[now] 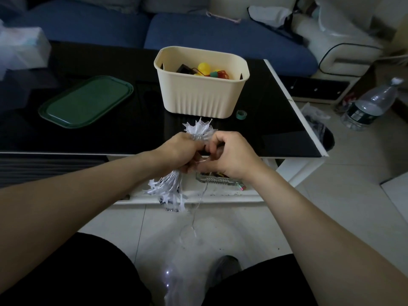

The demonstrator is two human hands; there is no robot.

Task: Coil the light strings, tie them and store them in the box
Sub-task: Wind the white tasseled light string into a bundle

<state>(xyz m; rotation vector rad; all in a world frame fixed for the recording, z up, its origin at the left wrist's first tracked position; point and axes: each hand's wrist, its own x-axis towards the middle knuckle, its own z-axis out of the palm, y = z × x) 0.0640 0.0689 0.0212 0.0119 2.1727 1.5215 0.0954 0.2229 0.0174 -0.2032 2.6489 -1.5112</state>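
My left hand point(180, 151) grips the middle of a coiled bundle of white star lights point(170, 191); stars stick out above my fist and hang below it. Close against it, my right hand point(229, 155) pinches the thin clear wire point(199, 204) of the same string at the bundle's middle. The loose wire trails down to the floor between my knees. Beyond my hands, a cream ribbed box point(202, 98) stands on the black glass table point(132, 133). Inside it lies another light string with yellow, green and red bulbs point(208, 70).
A dark green lid point(86, 102) lies on the table at the left. A small green tape roll point(241, 114) sits by the box's right corner. A glass ashtray point(217, 178) is on the lower shelf. A water bottle point(371, 104) stands on the floor at the right; a blue sofa point(198, 34) lies behind.
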